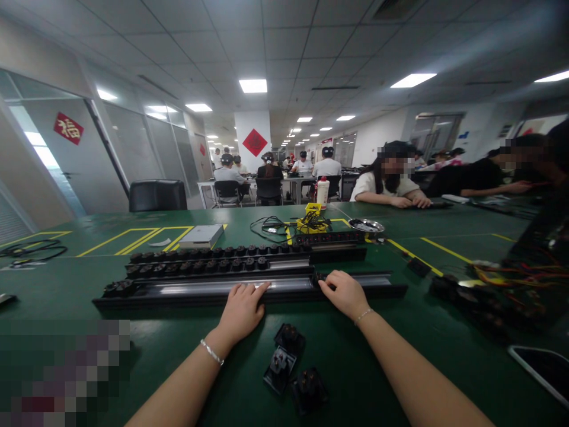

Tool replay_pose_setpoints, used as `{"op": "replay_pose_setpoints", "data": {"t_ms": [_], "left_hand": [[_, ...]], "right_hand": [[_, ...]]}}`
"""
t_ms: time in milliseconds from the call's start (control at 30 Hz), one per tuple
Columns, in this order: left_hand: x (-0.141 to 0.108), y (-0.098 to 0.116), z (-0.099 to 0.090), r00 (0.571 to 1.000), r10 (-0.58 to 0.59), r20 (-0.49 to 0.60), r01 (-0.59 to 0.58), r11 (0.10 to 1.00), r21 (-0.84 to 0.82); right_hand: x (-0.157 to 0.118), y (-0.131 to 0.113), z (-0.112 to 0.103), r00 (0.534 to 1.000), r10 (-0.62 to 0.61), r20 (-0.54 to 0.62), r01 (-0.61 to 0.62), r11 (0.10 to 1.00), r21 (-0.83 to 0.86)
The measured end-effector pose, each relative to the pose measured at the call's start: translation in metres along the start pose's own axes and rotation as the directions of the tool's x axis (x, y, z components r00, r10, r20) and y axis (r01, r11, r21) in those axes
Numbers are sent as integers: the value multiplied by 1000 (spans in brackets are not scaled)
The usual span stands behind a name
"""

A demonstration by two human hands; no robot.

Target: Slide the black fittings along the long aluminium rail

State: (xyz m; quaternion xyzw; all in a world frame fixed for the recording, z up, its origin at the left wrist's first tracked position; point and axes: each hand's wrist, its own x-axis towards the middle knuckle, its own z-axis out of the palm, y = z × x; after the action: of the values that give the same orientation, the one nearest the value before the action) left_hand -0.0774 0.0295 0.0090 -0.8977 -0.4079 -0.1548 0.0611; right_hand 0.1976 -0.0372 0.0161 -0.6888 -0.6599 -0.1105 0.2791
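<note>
A long black rail (pixel 178 288) with a shiny inner channel lies across the table in front of me. My left hand (pixel 242 305) rests on its near side, fingers stretched along the channel and holding nothing. My right hand (pixel 345 292) pinches a small black socket module (pixel 317 279) at the rail, right of the middle; the fingers partly hide it. A few round black modules (pixel 118 288) sit at the rail's left end. Between my forearms, three loose black modules with square bases and copper-coloured pins, one of them this module (pixel 280 365), lie on the table.
Behind the rail lie more black rails with rows of round modules (pixel 200 264). Farther back are a grey box (pixel 201 236), tangled black cables (pixel 271 226), a yellow bin (pixel 313 209), a metal dish (pixel 366 226) and a bottle (pixel 322 193). Wires and a phone (pixel 542 370) lie right.
</note>
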Motion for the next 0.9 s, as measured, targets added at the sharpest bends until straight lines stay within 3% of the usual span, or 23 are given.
{"op": "replay_pose_setpoints", "data": {"t_ms": [267,467,900], "left_hand": [[1,2,1,1000,-17,-2,18,1000,10],[1,1,2,1000,-18,-19,18,1000,7],[0,1,0,1000,-17,3,17,1000,5]], "right_hand": [[3,-19,13,976,195,-99,-201,978,-56],[9,-26,9,965,261,14,-260,965,-42],[15,-29,2,944,322,79,-320,947,-29]]}}
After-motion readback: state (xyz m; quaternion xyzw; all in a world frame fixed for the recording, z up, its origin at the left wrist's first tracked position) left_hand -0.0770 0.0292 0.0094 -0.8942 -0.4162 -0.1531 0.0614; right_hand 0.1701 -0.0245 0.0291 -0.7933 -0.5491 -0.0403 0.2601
